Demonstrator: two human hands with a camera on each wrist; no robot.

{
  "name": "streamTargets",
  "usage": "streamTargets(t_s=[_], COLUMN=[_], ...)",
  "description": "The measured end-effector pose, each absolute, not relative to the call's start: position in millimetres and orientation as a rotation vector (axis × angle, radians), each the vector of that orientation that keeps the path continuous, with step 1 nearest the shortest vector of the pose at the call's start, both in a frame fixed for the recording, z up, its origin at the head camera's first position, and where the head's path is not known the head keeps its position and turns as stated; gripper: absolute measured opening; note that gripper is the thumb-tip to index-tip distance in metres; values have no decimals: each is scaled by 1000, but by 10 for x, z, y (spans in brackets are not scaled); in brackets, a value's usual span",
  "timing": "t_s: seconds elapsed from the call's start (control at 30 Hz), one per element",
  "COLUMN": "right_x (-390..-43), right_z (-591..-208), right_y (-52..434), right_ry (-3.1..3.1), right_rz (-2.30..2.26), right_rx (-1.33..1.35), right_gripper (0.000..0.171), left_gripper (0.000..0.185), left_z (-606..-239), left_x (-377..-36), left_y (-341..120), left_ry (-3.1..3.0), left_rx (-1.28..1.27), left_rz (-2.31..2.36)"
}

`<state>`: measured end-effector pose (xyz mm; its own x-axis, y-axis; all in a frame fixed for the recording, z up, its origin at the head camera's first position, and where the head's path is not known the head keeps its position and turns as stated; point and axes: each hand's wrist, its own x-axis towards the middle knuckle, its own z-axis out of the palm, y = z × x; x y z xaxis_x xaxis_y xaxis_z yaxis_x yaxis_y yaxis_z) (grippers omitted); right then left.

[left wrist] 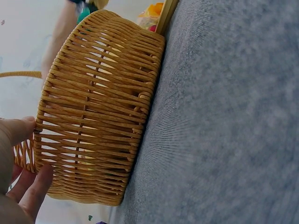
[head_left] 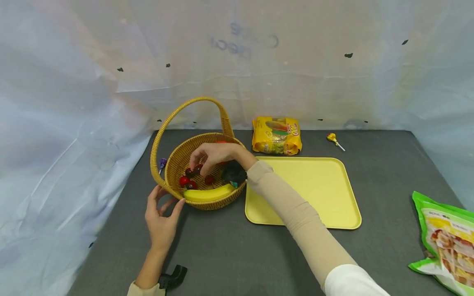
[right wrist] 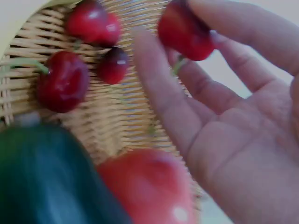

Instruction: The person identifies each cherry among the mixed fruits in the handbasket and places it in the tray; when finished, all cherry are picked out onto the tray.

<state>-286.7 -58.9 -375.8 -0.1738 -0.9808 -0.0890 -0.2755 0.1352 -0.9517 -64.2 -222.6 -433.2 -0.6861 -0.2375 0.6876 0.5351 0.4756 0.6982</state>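
A wicker basket point(head_left: 226, 201) with an arched handle stands at the left of the table. My left hand point(head_left: 161, 222) holds its near left rim by the foot of the handle, thumb and fingers against the weave. Inside the basket, my right hand point(head_left: 218, 154) pinches a dark red cherry point(right wrist: 184, 30) between thumb and fingers. Several other cherries point(right wrist: 63, 81) lie on the basket floor. Along the near side is a banana point(head_left: 209, 194). A dark green vegetable point(right wrist: 51, 182) and a round red fruit point(right wrist: 149, 184) lie below the right hand in its wrist view.
Right of the basket lies a yellow tray point(head_left: 314, 185), partly under the right forearm. Behind it sits a yellow food packet point(head_left: 277, 135). A lollipop point(head_left: 335, 139) is at the back right, a purple one point(head_left: 163, 163) left of the basket. A green bag point(head_left: 448, 242) lies at the right edge.
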Motion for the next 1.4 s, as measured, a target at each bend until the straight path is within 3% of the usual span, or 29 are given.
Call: streamTargets(t_s=[0.33,0.63,1.07,1.4], right_x=[-2787,-2657,-2659,-2670], right_z=[-3543,-3900,-4322,-4296], right_y=[497,1274,1480,1487], right_ry=[1857,2132,2131,2175], right_rz=[-1352,-1425,-1337,-1271], right_rx=[-1301,-1111,-1035,-1120], right_gripper=[21,22,26,26], left_gripper=[73,73,74,73], left_z=[-4348,-4351,-4341,-4339], left_x=[-659,-632,-657,-647], left_y=[-2232,-2231,-2217,-2217], left_ry=[-1913,-1912,-1911,-1929], left_rx=[-261,-247,-263,-260], left_rz=[-1309,-1314,-1317,-1302])
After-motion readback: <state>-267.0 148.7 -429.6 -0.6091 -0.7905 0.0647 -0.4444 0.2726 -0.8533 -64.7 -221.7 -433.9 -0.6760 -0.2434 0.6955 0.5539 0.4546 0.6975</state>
